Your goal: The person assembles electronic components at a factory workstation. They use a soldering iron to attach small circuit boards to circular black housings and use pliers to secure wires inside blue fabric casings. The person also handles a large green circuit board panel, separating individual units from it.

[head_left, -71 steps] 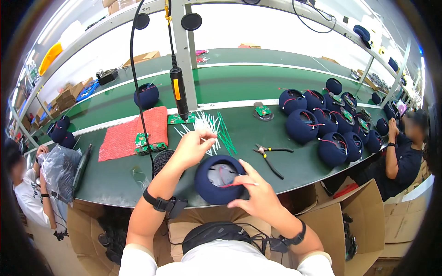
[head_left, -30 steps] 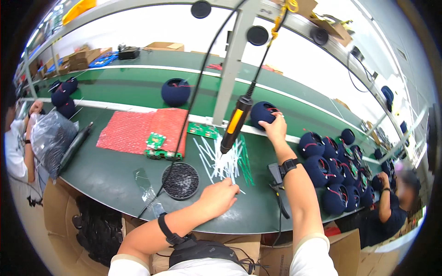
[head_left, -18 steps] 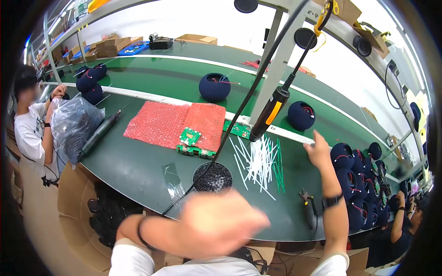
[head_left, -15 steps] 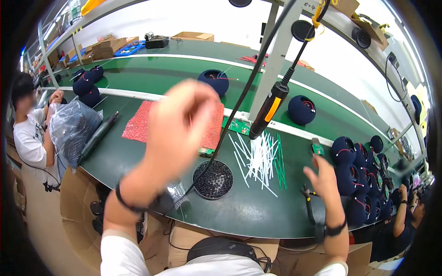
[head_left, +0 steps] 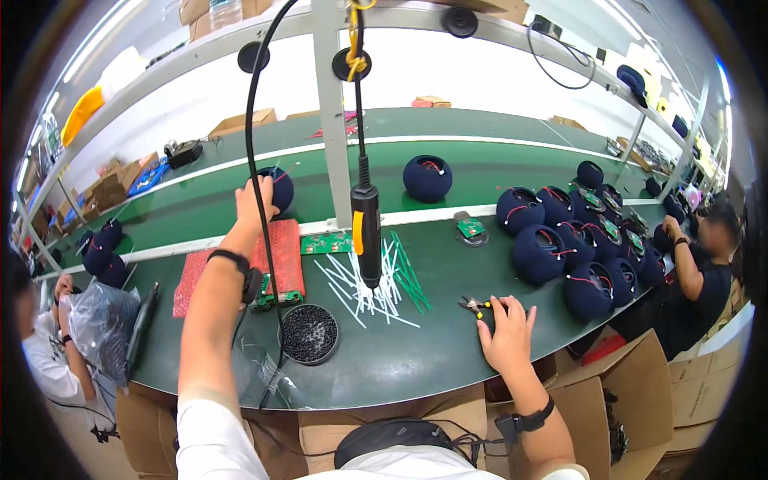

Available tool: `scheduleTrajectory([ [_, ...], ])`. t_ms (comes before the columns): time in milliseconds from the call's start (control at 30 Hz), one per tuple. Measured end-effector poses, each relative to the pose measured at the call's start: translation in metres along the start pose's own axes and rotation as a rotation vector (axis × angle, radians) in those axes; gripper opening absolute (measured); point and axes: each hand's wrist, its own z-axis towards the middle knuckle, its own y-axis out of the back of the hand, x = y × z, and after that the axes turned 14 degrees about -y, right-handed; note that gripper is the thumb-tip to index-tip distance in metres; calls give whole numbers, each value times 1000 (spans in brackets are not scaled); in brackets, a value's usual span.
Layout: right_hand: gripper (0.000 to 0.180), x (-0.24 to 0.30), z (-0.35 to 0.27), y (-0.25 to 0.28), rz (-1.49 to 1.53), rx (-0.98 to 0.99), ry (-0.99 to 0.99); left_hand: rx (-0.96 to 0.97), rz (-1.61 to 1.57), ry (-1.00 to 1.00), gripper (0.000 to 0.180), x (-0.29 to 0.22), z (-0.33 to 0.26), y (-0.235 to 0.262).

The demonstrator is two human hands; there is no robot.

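At the far side of the bench, my left hand point(head_left: 254, 200) reaches to a dark blue ball-shaped shell point(head_left: 282, 190) on the green belt. Its fingers curl over the shell's near left side, partly hiding it. My right hand point(head_left: 510, 334) rests low over the bench, fingers apart. Right beside its fingertips and thumb lies a pair of small cutters point(head_left: 475, 306) with yellow-and-black handles. Whether the thumb touches a handle I cannot tell. Another dark blue shell point(head_left: 427, 178), with red and white wires in its opening, sits farther right on the belt.
A black electric screwdriver point(head_left: 366, 236) hangs over white and green strips point(head_left: 409, 276). A round dish of small black parts point(head_left: 310, 334) stands nearby, with red bubble wrap point(head_left: 282, 248) and green circuit boards point(head_left: 326, 243) behind. Several shells point(head_left: 538, 254) crowd the right. Co-workers sit both sides.
My view has swung to the right. My left hand has gone from over the bench to the shell on the belt. My right hand has lowered beside the cutters.
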Motion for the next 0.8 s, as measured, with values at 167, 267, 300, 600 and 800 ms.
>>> scheduleTrajectory([
  [167, 36, -8, -6, 4, 247, 39, -59, -450, -148, 13, 62, -26, -73, 117],
  [267, 29, -14, -9, 1, 516, -124, -19, -604, -270, 82, 63, -64, -176, 215],
  [300, 31, -10, -10, 3, 584, -139, -26, -600, -312, 132, 63, -82, -209, 242],
  [600, 16, 53, -48, 32, 1474, 560, -249, -63, -744, -475, 50, -236, -259, 267],
  [800, 28, 71, -46, 14, 1643, 547, -321, 59, -849, -561, 55, -263, -227, 245],
])
